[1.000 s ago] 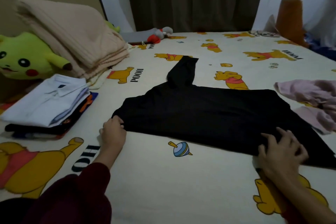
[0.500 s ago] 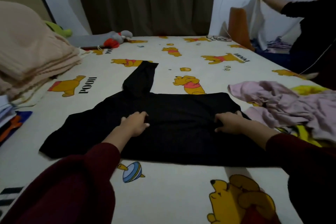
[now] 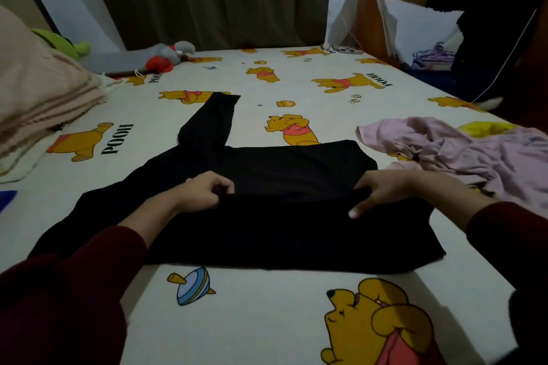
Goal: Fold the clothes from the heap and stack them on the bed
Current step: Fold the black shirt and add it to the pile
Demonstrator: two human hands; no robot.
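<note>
Black long-sleeved garment (image 3: 267, 216): flat on bed (image 3: 267, 320), folded edge pinched by left hand (image 3: 204, 191) and right hand (image 3: 382, 191), both grips closed on cloth. Pink clothes heap (image 3: 462, 151): just right of right hand.

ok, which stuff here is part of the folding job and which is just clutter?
Job:
black garment, gripped by left hand and right hand
pink clothes, unfolded
bed

Lying about:
grey plush toy
green plush
beige blanket
</note>
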